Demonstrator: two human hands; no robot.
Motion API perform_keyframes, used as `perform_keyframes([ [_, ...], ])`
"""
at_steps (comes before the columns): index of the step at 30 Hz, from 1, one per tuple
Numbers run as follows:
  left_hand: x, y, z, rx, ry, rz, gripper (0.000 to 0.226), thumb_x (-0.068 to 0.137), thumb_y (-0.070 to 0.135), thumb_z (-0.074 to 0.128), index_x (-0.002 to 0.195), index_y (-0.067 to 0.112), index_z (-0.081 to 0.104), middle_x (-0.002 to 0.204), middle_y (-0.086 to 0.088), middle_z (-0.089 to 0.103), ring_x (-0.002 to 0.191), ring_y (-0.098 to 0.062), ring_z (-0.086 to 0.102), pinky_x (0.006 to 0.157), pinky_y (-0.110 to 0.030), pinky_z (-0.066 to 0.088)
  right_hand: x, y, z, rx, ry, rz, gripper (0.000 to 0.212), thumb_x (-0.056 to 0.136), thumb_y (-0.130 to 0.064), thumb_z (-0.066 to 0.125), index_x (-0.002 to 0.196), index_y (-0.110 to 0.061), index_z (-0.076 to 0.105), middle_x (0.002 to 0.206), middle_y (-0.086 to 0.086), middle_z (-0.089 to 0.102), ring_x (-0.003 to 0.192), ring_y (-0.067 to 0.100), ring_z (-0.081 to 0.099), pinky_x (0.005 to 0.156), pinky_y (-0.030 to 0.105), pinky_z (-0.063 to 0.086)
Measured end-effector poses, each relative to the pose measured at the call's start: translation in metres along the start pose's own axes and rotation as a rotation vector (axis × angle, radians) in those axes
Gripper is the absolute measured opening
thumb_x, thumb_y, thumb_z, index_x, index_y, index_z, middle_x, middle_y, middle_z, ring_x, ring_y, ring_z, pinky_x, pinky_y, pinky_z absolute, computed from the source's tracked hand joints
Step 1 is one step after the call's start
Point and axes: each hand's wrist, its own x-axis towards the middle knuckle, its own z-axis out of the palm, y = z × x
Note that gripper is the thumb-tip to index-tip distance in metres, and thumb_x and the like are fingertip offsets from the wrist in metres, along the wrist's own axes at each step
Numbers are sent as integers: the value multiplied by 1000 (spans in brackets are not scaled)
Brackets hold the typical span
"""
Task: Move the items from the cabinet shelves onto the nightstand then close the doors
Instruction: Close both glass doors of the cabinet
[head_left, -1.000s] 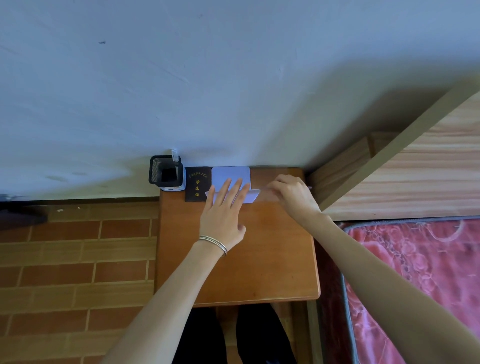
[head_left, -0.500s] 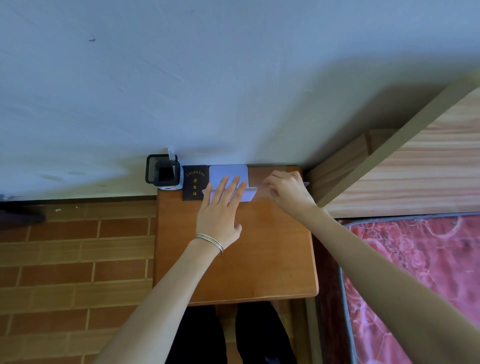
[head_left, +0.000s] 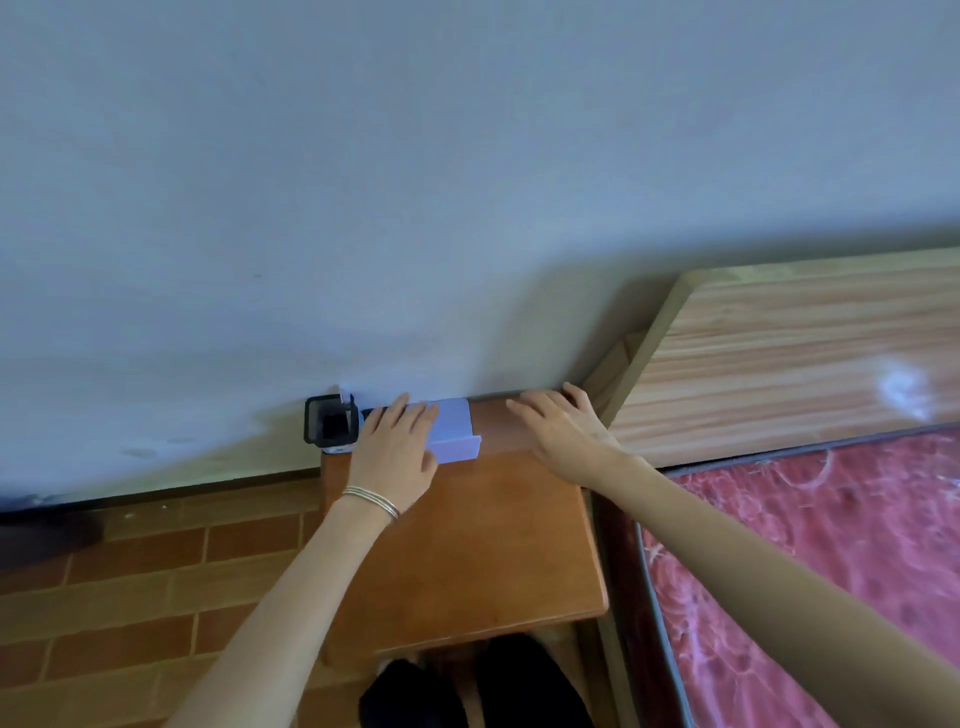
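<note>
A pale blue card (head_left: 456, 434) lies at the nightstand's (head_left: 493, 551) back edge, against the wall, under the flat, straight-fingered left hand (head_left: 395, 457). The right hand (head_left: 561, 431) rests flat, grasping nothing, by the back right corner.

Pale blue-grey wall (head_left: 467, 182); dark skirting (head_left: 156, 500) at its base; brick-pattern floor (head_left: 130, 597); light wooden headboard (head_left: 779, 364); red patterned mattress (head_left: 831, 545).

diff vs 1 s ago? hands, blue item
Left hand slid left, mostly off the pale blue item, now flat over the dark booklet. Right hand released its pinch at the item's right end and opened out. Item and mesh pen holder stayed at the back of the nightstand.
</note>
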Motion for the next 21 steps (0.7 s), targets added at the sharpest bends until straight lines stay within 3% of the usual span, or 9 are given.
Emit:
perform_keyframes([
  [2, 7, -1, -27, -35, 89, 48, 49, 79, 16, 64, 127, 8, 55, 126, -11, 59, 126, -30, 45, 103, -48, 33, -8, 3, -32, -44, 65, 9, 60, 61, -14, 76, 119, -10, 58, 114, 12, 62, 105, 29, 60, 95, 54, 38],
  [4, 17, 0, -57, -35, 185, 98, 43, 78, 18, 64, 120, 8, 60, 115, -11, 65, 117, -31, 54, 98, -50, 39, -13, 4, -68, -90, 137, 23, 58, 64, -19, 76, 119, -10, 58, 115, 13, 62, 107, 29, 59, 96, 56, 37],
  [7, 30, 12, -104, -13, 259, 214, 47, 80, 32, 42, 114, 9, 64, 107, -9, 68, 109, -29, 60, 92, -50, 44, -26, 2, -116, -164, 278, 62, 58, 68, -21, 73, 123, -10, 55, 119, 14, 60, 110, 29, 57, 98, 54, 37],
  [14, 42, 31, -168, 25, 416, 494, 51, 80, 36, 40, 119, 11, 61, 121, -11, 61, 119, -31, 51, 99, -52, 36, -82, -21, -176, -231, 364, 317, 60, 75, -25, 69, 130, -12, 50, 128, 12, 55, 117, 30, 52, 101, 50, 36],
  [18, 28, 39, -193, 33, 381, 747, 52, 83, 41, 37, 126, 19, 57, 129, -7, 57, 125, -30, 45, 104, -53, 30, -132, -62, -183, -195, 366, 568, 59, 82, -26, 62, 136, -13, 42, 138, 11, 47, 128, 28, 42, 108, 48, 25],
  [21, 13, 48, -206, 59, 335, 899, 53, 82, 42, 36, 127, 22, 56, 132, -6, 54, 125, -29, 45, 104, -52, 30, -166, -99, -178, -204, 383, 702, 60, 83, -29, 62, 137, -15, 41, 138, 9, 47, 128, 26, 43, 108, 48, 25],
])
